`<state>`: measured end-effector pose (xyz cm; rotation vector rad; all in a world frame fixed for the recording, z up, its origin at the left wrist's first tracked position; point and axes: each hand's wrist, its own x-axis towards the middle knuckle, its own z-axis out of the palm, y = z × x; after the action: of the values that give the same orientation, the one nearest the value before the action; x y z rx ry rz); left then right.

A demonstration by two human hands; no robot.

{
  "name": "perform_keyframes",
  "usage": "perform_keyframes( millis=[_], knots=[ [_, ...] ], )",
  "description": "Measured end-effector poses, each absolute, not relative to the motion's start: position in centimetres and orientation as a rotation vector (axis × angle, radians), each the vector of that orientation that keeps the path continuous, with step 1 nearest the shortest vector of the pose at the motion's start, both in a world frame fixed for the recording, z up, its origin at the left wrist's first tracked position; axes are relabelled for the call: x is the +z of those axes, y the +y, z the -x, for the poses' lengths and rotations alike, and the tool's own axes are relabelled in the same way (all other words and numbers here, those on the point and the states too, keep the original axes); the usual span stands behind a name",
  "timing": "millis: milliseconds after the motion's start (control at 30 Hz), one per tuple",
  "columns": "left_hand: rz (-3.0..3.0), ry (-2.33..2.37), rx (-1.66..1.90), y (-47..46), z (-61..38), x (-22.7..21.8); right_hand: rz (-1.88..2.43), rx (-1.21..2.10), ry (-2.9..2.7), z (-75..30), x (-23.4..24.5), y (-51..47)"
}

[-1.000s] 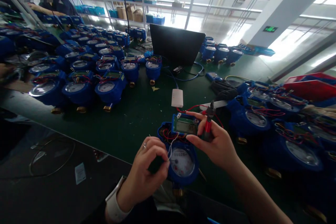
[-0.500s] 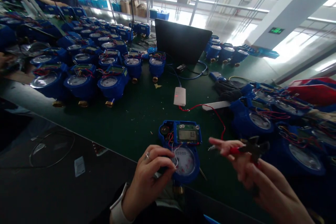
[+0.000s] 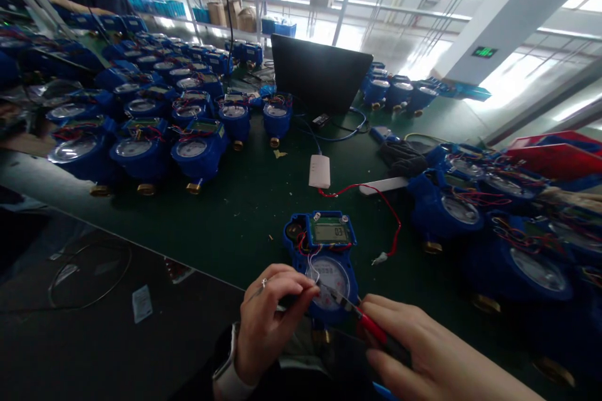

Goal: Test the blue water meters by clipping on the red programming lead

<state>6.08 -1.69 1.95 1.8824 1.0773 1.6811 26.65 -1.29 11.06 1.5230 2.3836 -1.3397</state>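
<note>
Head view: my left hand [image 3: 270,316] pinches a thin white wire [image 3: 311,266] between thumb and forefinger, right at the near edge of the blue water meter [image 3: 324,263] lying on the green table [image 3: 244,200] in front of me. My right hand [image 3: 423,357] is closed around red-handled cutters [image 3: 357,316], their tips just beside my left fingertips, over the dial. The risk I see is nipping a fingertip, or catching one of the red wires bunched under the small screen [image 3: 332,233]. A slip could also scratch the dial glass. A loose red lead [image 3: 392,225] lies near on the right, running to a white box [image 3: 319,171], and could snag my sleeve.
</note>
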Motion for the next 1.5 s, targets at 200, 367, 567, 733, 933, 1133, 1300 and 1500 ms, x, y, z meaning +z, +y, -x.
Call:
perform_keyframes(
  millis=[200,367,567,733,933,1133,1300,1500],
  knots=[
    [-1.88,1.09,1.639,-1.7,-6.1,2.1,-1.56,-1.243,2.473,-26.3,11.0,-1.5],
    [-1.874,1.095,1.622,-1.8,-6.1,2.2,-1.538,-1.279,2.496,-25.9,10.2,-1.3],
    [-1.929,1.103,1.605,-1.8,-5.8,2.4,-1.547,-1.235,2.597,-26.8,10.0,-1.5],
    [-1.9,1.123,1.693,-1.7,-5.3,2.6,-1.69,-0.848,2.764,-31.6,7.7,-1.1],
    [-1.836,1.102,1.783,-0.9,-4.8,2.9,-1.619,-0.497,2.766,-36.2,2.9,0.2],
    [-1.75,1.272,1.536,1.3,-4.8,3.1,-2.296,-0.578,2.224,-37.6,1.4,1.9],
    [-1.899,1.366,1.209,3.9,-6.0,4.1,-2.504,-0.627,1.851,-37.2,0.9,3.8],
    [-1.97,1.375,1.043,5.3,-7.0,3.9,-2.6,-0.582,1.749,-35.9,1.5,5.0]
  ],
)
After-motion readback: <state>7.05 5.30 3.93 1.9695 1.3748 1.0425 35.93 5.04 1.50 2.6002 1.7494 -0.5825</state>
